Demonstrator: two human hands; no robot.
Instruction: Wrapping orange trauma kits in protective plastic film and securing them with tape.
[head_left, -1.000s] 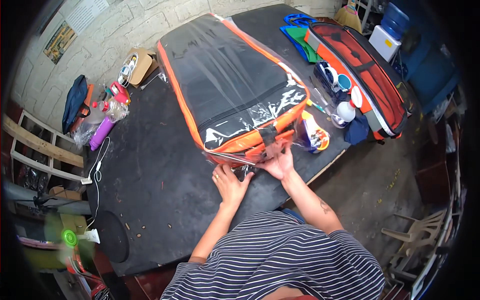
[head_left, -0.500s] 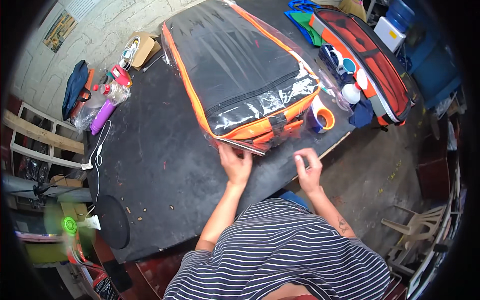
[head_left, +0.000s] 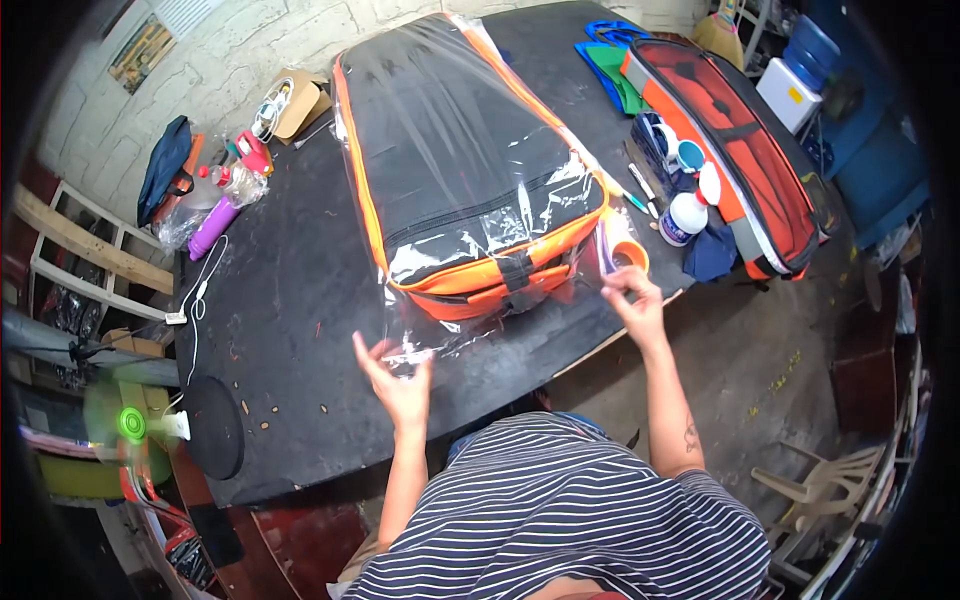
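Observation:
A large black bag with orange trim lies on the black table, inside a clear plastic cover whose loose edge spreads out at the near end. My left hand is at the near left corner of that edge, fingers and thumb apart, with the film lying against them. At the near right corner my right hand has its thumb and fingertips pinched together on the film's edge. Just behind that hand stands an orange tape roll, partly covered by plastic and fingers.
On the right are a white spray bottle, pens, a blue tape roll and a red-and-black bag. A purple bottle and a white cable lie on the left. A small green fan stands by the table's left corner.
My left hand has moved left and nearer, out from under the bag's front edge. My right hand has risen to the film by the orange roll. The film now spreads loosely at the near end.

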